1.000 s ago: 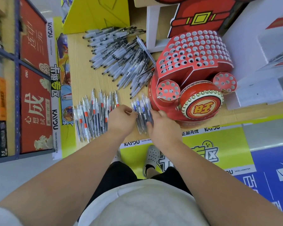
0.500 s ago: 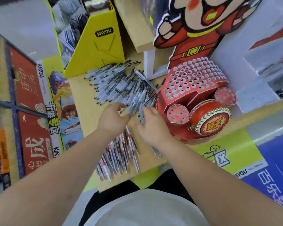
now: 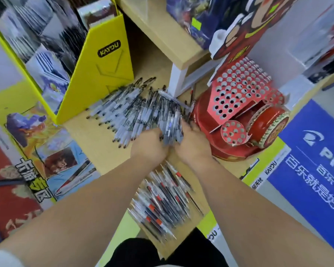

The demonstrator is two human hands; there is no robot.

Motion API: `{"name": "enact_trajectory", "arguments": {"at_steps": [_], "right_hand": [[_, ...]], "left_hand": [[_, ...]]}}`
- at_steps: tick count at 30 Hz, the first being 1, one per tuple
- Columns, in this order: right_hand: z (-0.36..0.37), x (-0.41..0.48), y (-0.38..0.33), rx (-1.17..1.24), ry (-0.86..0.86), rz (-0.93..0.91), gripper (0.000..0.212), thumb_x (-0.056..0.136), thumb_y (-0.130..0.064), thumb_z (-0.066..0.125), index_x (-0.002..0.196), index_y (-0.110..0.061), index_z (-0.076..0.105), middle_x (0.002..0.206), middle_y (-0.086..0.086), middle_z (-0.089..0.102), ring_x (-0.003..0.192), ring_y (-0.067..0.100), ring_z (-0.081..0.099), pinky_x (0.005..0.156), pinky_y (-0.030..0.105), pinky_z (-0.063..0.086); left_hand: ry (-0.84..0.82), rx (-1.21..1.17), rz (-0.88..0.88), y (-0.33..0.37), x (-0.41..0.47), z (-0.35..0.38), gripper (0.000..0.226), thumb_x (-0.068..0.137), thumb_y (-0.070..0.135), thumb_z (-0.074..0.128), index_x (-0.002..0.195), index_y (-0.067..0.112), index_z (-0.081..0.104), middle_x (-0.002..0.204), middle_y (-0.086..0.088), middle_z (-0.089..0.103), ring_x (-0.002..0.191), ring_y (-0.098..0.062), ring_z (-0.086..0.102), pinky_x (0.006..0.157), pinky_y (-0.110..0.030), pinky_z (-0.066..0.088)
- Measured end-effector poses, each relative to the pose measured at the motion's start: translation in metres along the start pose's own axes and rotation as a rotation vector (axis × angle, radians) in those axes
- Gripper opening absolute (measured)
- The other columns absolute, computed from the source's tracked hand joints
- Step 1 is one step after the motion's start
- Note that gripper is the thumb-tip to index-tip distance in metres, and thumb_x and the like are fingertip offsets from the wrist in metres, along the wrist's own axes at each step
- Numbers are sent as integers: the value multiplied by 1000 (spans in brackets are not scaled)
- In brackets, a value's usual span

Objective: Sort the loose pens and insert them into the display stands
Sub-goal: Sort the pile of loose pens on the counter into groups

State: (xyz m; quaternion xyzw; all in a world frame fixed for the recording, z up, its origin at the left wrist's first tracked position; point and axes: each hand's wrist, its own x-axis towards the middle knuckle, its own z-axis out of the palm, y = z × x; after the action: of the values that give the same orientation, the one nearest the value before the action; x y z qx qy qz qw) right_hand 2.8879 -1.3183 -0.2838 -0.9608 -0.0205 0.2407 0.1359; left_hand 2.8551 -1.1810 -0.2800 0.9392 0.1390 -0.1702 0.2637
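A big heap of loose black-tipped pens point(image 3: 135, 110) lies on the wooden table point(image 3: 93, 135). My left hand point(image 3: 148, 147) and my right hand point(image 3: 192, 143) meet at the heap's near edge, both curled around a bundle of pens point(image 3: 171, 132) held between them. A second group of pens with red and dark grips point(image 3: 166, 205) lies near the table's front edge, under my forearms. The red drum-shaped display stand point(image 3: 239, 105) with many round holes sits just right of my right hand; its holes hold no pens.
A yellow card display box point(image 3: 102, 74) stands behind the heap at the left. A wooden shelf point(image 3: 162, 35) on a white post point(image 3: 177, 79) overhangs the back. A cartoon cut-out point(image 3: 245, 29) rises behind the red stand.
Both hands moved from the sorted pens at the front edge up to the big heap and closed on a bundle. The camera tilted upward and the image is blurred.
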Motion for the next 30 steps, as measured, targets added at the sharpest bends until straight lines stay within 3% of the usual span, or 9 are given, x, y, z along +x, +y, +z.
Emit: {"name": "enact_trajectory", "arguments": {"at_steps": [3, 8, 11, 14, 19, 26, 30], "right_hand": [[3, 6, 4, -4, 26, -16, 81, 90, -32, 67, 158, -26, 23, 162, 12, 28, 140, 34, 41, 113, 38, 39], [6, 8, 10, -18, 36, -49, 77, 90, -30, 64, 158, -28, 26, 163, 8, 28, 140, 32, 41, 113, 37, 39], [5, 8, 9, -46, 25, -68, 77, 92, -32, 63, 158, -26, 23, 164, 8, 25, 141, 33, 39, 114, 41, 38], [3, 11, 5, -64, 16, -98, 78, 91, -30, 63, 158, -26, 23, 164, 7, 25, 140, 33, 40, 114, 43, 37], [-2, 14, 0, 2, -43, -171, 79, 94, -27, 61, 159, -25, 18, 165, 8, 22, 144, 32, 37, 116, 41, 36], [0, 15, -7, 223, -83, -208, 79, 94, -22, 65, 159, -23, 20, 164, 2, 26, 145, 24, 36, 117, 35, 34], [1, 12, -13, 338, -101, -211, 81, 94, -23, 67, 159, -21, 20, 163, 6, 28, 146, 23, 35, 118, 35, 32]], "left_hand": [[-3, 35, 15, 7, 10, 3, 24, 92, 37, 69, 97, 18, 55, 74, 3, 53, 60, -10, 46, 45, -26, 30], [0, 28, 14, 0, 19, 6, 15, 89, 24, 66, 86, 18, 53, 77, -1, 58, 69, -24, 58, 52, -30, 38], [16, -1, -11, -3, 21, 7, 15, 83, 19, 67, 83, 19, 52, 76, -1, 59, 68, -22, 59, 50, -29, 41], [65, 2, -26, -7, 22, 7, 14, 85, 19, 64, 85, 18, 51, 74, -1, 57, 62, -16, 53, 46, -27, 36], [134, -46, -16, -19, 30, 3, 19, 83, 21, 71, 90, 16, 53, 76, -3, 61, 69, -24, 60, 59, -39, 57], [185, -112, 39, -31, 33, 0, 14, 88, 18, 70, 100, 15, 63, 84, -2, 65, 72, -21, 60, 59, -28, 44], [197, -94, 109, -35, 23, 1, 26, 82, 32, 79, 89, 13, 64, 79, -2, 62, 72, -21, 58, 63, -32, 49]]}}
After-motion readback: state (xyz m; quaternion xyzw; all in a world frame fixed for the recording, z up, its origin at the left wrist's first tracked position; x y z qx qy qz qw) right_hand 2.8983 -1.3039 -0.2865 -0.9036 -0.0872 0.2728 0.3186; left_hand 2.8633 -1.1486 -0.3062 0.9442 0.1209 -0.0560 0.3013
